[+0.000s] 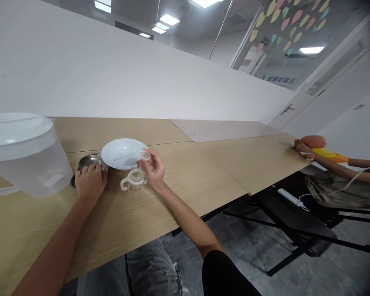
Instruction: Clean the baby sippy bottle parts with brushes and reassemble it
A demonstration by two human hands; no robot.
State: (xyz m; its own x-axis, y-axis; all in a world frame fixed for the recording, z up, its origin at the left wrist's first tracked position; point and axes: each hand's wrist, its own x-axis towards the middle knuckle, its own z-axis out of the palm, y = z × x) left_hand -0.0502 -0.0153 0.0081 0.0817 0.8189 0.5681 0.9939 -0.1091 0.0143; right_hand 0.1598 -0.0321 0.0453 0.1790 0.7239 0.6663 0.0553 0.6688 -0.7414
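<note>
My right hand [154, 170] pinches a small see-through cap [144, 155] between thumb and fingers. It is just above a small baby cup [137, 177] with white handles and reddish print, which stands upright on the table with its top open. My left hand [91, 180] is over a round metal dish [85, 161], its fingers curled down inside the rim. A see-through piece [102, 160] lies by those fingers; whether they hold it is hidden. A white bowl [123, 150] sits behind the cup, between my hands.
A large lidded plastic pitcher [27, 160] stands left of the metal dish. The wooden table [200, 172] runs along a white wall. At the far right, another person's arms [339, 166] rest by an orange and yellow object [320, 146]. A black chair [283, 205] holds a white power strip [291, 198].
</note>
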